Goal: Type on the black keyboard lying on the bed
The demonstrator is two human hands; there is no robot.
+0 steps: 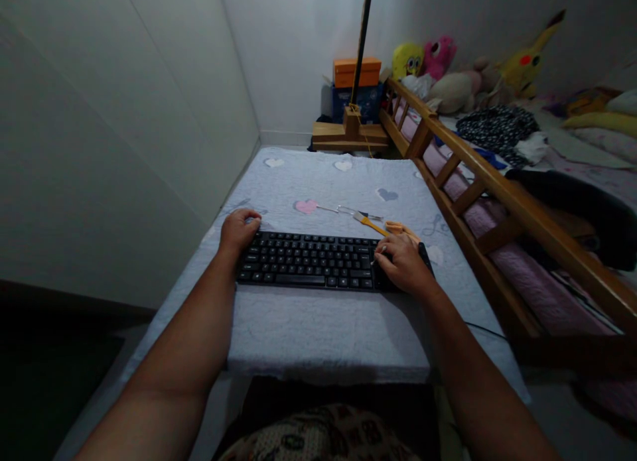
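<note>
A black keyboard lies flat on the cloth-covered table. My left hand grips its left end, the fingers curled at the edge and the thumb near the upper corner. Over the number-pad end, my right hand is closed in a pinch on a thin white cotton swab, whose lower tip is down by the keys. My right hand and wrist hide much of that end. Just beyond the keyboard lie a yellow-handled brush, a thin wire tool and a folded orange cloth.
Pale cloth with hearts covers the table. A wooden bed rail runs along the right, with plush toys and bedding behind it. An orange box and a wooden stand are at the back. A dark cable trails right.
</note>
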